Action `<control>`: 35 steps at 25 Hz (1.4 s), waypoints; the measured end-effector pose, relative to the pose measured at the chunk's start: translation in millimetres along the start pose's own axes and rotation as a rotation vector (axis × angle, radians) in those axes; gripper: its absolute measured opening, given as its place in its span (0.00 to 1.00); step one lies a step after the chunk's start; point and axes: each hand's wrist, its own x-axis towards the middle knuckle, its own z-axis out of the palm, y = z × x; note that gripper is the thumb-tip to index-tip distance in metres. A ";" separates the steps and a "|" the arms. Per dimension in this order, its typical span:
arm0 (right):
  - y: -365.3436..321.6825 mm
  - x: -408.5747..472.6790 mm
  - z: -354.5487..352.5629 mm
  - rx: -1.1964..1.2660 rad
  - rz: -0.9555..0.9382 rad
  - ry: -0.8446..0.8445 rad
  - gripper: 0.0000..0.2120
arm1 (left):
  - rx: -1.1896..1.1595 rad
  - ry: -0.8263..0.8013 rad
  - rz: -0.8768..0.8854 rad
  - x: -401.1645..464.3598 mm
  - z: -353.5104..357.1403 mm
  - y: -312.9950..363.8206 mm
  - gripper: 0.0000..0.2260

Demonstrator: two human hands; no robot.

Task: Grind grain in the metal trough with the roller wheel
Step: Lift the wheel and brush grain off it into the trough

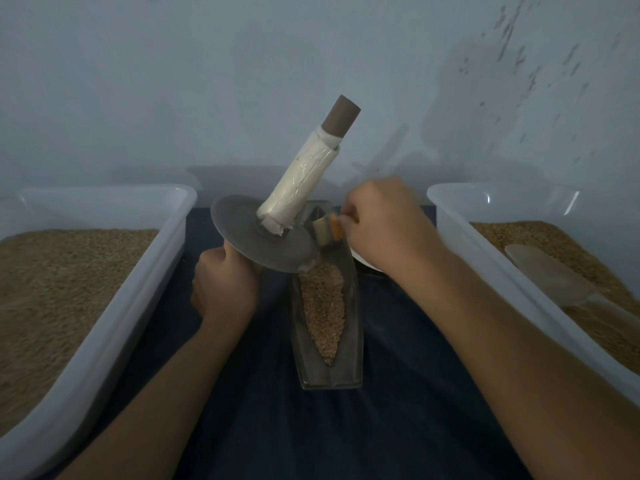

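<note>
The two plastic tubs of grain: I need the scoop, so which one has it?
The right tub; a pale scoop lies on its grain. The left tub holds only grain.

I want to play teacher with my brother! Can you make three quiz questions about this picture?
1. True or false: the roller wheel is tipped on its side.
2. What does the right hand hold? A brush, B spoon, C cup.
3. What lies in the metal trough?

Key: 1 true, the left hand holds its lower handle. 2 A. 3 grain.
</note>
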 end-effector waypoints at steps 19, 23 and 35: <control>-6.3 10.7 10.7 -0.017 0.067 -0.110 0.08 | -0.021 -0.014 0.006 1.7 0.4 -1.3 0.17; 1.9 -13.5 -6.0 0.007 0.017 -0.158 0.07 | -0.009 -0.003 0.002 5.0 2.8 -2.9 0.17; -20.1 -26.8 -24.6 -0.037 0.017 -0.330 0.09 | 0.028 -0.002 0.019 4.3 0.8 -0.7 0.15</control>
